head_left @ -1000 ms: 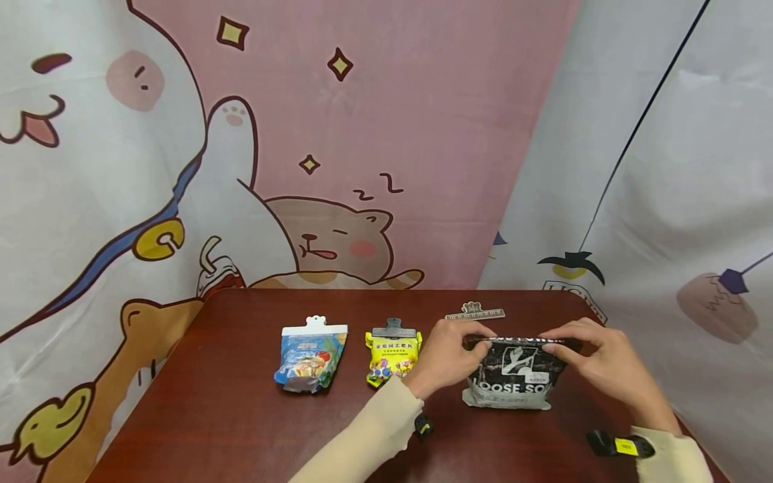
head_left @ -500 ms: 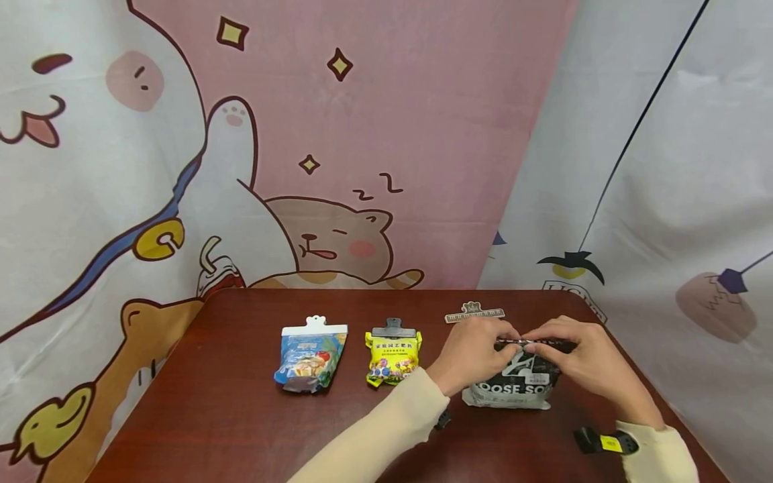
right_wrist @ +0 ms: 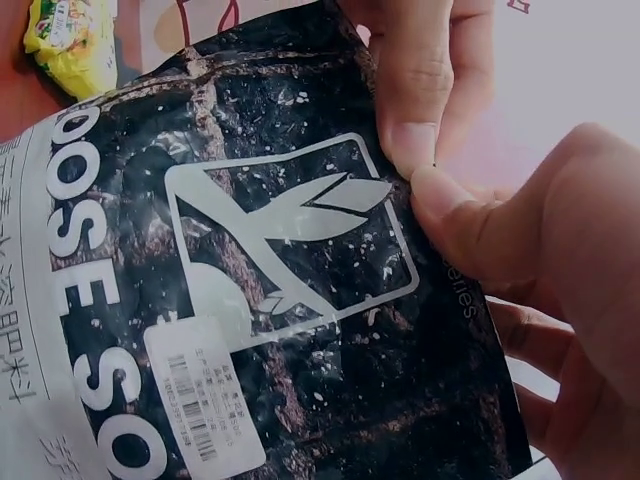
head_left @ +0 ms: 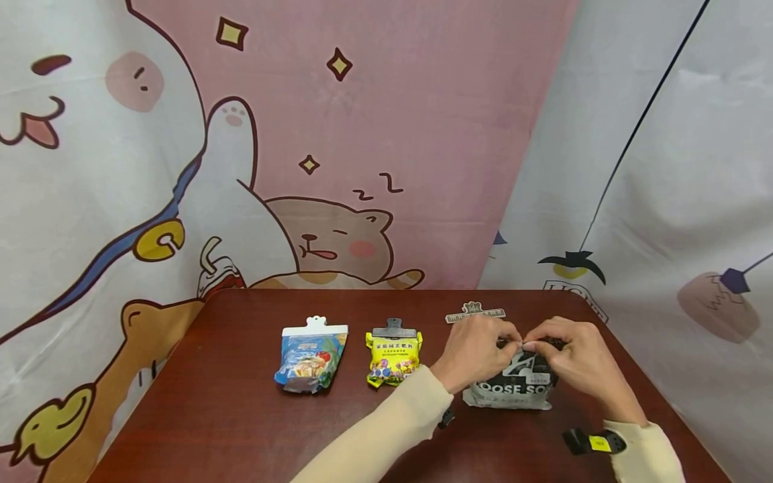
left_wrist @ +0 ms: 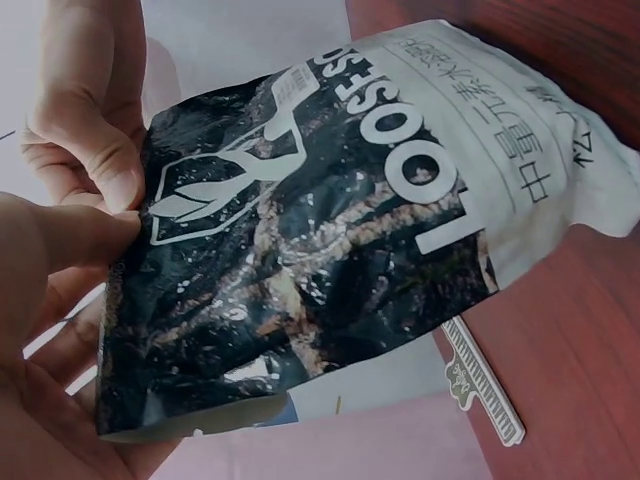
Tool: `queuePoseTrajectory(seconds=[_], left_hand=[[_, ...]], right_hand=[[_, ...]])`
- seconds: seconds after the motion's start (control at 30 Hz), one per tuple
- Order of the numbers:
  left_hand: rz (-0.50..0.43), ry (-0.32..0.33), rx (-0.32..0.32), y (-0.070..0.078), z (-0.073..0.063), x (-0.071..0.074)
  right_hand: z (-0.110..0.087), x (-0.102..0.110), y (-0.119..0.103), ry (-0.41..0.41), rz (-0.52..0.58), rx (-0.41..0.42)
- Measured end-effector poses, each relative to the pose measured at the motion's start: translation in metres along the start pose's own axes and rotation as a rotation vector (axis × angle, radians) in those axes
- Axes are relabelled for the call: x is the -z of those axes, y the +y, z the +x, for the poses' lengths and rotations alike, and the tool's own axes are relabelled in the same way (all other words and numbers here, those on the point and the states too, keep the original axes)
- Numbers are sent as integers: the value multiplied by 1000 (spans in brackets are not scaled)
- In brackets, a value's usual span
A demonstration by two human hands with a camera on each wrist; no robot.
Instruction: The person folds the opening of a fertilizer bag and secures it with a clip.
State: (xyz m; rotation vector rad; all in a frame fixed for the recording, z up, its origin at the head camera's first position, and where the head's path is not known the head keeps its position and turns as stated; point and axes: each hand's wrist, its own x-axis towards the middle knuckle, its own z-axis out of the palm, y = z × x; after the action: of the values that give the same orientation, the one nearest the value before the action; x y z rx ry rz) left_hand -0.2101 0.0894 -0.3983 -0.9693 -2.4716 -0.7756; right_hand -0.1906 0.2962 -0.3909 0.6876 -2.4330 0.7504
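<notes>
A black and white fertilizer bag point(head_left: 507, 396) lettered "LOOSE SO" stands on the table at the right. My left hand point(head_left: 483, 350) and right hand point(head_left: 574, 352) meet at the middle of its top edge. Each pinches the edge between thumb and fingers, thumb tips side by side. In the left wrist view the bag point(left_wrist: 300, 220) shows a gap at one end of its mouth. The right wrist view shows the bag's printed front point(right_wrist: 250, 230) with a barcode sticker point(right_wrist: 205, 395). Behind my left hand lies a loose clip point(head_left: 476, 312) with a piano-key pattern.
On the dark red table point(head_left: 241, 429), a blue bag point(head_left: 309, 359) wears a white clip point(head_left: 314, 327). Beside it lies a yellow bag point(head_left: 394, 359) with a dark grey clip point(head_left: 394, 329). A cartoon-print curtain point(head_left: 447, 134) hangs behind the table.
Both hands have slid inward along the bag's top edge, from near its corners to meet at the middle. The bag, the loose clip and the two clipped bags stay in place.
</notes>
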Motion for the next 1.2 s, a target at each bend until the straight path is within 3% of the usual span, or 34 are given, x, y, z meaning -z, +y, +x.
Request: queuePoseTrajectory(seconds=[0.13, 0.6, 0.8, 1.07, 1.2], left_hand=[[-16, 12, 4, -1, -1, -1], [-222, -69, 94, -8, -9, 1], [-260, -85, 121, -9, -11, 4], [-226, -22, 60, -10, -10, 4], [-253, -35, 94, -10, -10, 4]], right_hand=[[0, -1, -1, 3, 15, -14], [-4, 8, 8, -100, 20, -105], [-6, 12, 11, -84, 0, -109], [-6, 7, 11, -16, 12, -84], [-5, 5, 9, 0, 11, -91]])
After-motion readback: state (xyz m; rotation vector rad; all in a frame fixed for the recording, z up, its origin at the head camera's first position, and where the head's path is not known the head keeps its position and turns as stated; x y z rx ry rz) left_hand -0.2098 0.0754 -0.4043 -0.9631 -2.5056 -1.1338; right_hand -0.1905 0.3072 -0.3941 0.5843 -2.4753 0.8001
